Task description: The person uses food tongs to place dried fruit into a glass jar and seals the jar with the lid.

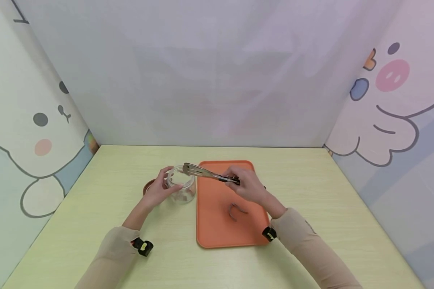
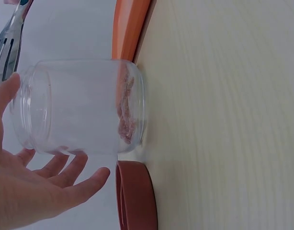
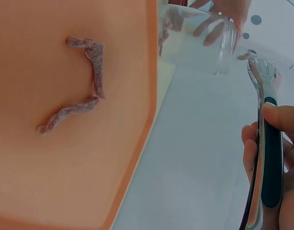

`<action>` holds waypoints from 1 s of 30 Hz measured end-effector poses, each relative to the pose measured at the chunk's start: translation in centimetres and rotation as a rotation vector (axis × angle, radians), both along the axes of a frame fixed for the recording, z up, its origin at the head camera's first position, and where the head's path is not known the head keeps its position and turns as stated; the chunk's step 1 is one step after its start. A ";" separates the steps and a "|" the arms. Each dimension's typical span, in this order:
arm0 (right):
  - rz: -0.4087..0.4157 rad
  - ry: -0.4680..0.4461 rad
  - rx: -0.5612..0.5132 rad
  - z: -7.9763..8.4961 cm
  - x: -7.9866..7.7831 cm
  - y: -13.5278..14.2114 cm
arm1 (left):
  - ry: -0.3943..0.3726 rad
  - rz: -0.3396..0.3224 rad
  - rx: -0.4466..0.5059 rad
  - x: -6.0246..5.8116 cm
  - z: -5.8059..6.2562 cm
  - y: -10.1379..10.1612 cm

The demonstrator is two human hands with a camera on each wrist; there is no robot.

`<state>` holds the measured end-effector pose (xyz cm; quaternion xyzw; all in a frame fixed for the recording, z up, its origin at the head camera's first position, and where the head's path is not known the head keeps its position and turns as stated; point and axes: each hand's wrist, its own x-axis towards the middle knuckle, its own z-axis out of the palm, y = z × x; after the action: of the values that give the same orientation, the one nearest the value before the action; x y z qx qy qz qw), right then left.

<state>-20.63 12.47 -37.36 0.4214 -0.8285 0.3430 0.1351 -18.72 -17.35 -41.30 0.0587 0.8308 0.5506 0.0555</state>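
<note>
My left hand (image 1: 159, 193) holds a clear glass jar (image 1: 185, 195) near its mouth, thumb on the near side of the rim and fingers around the left side. Some reddish-brown dried strips (image 2: 127, 112) lie at the jar's bottom. In my right hand (image 1: 250, 185) is a pair of metal tongs (image 1: 207, 173) with black grips, gripped by the handles. Their slotted tips hang above the jar's mouth, and I see nothing between them. More dried strips (image 3: 98, 69) lie bent on the orange tray (image 1: 217, 233), below the right hand.
A brown-red round lid (image 2: 140, 196) rests on the table just left of the jar, partly hidden by the left hand in the head view. The pale wooden table (image 1: 300, 172) meets a light curtain at its back edge. Patterned panels stand at both sides.
</note>
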 end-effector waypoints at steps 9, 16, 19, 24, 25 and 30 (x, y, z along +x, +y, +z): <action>-0.050 -0.029 0.018 0.0 0.3 1.0 | 0.007 0.002 -0.008 -0.1 -0.1 0.0; -0.077 -0.009 0.013 -0.1 0.5 2.9 | 0.009 0.010 -0.014 -0.1 -0.2 0.1; -0.097 -0.020 0.009 -0.5 0.5 4.0 | 0.007 0.011 -0.014 -0.1 -0.2 0.0; -0.111 -0.036 0.012 -1.2 0.5 5.9 | 0.006 0.011 -0.016 -0.1 -0.2 0.0; -0.113 -0.034 0.013 -1.4 0.6 6.2 | 0.005 0.011 -0.014 -0.1 -0.2 0.0; -0.157 -0.020 0.036 -2.1 0.8 7.9 | 0.005 0.011 -0.018 -0.1 -0.2 0.0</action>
<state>-19.81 20.38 -39.47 0.3542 -0.8664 0.3205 0.1454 -18.85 -17.33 -41.47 0.0551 0.8363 0.5431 0.0508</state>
